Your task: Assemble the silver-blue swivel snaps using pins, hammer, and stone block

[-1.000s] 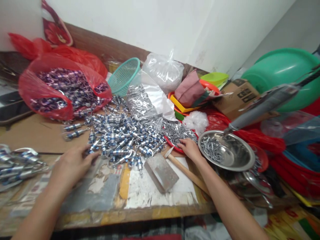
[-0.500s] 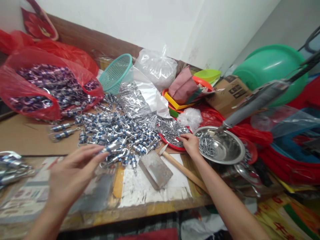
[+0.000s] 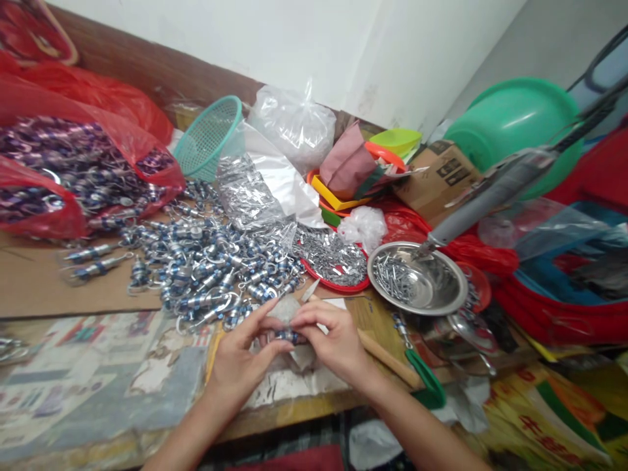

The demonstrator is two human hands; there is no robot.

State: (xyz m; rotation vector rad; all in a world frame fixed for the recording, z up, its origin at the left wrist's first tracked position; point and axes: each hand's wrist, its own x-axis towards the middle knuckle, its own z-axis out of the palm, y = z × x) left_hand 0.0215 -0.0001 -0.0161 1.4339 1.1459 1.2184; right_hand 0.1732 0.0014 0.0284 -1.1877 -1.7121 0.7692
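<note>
One small fitting (image 3: 286, 335), glossy silver with dark blue bands, lay crosswise by the grey block (image 3: 284, 309), pinched in the left hand (image 3: 238, 360); the right hand (image 3: 338, 340) curled at its other end, grip unclear.

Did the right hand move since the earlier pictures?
Yes: judged against the red tray, the right hand has left the tray's right edge and moved leftward and toward the person, next to the left hand.

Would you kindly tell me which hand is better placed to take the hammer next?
Probably the right hand: the hammer handle lies beside its wrist, while the left hand is farther away.
</note>
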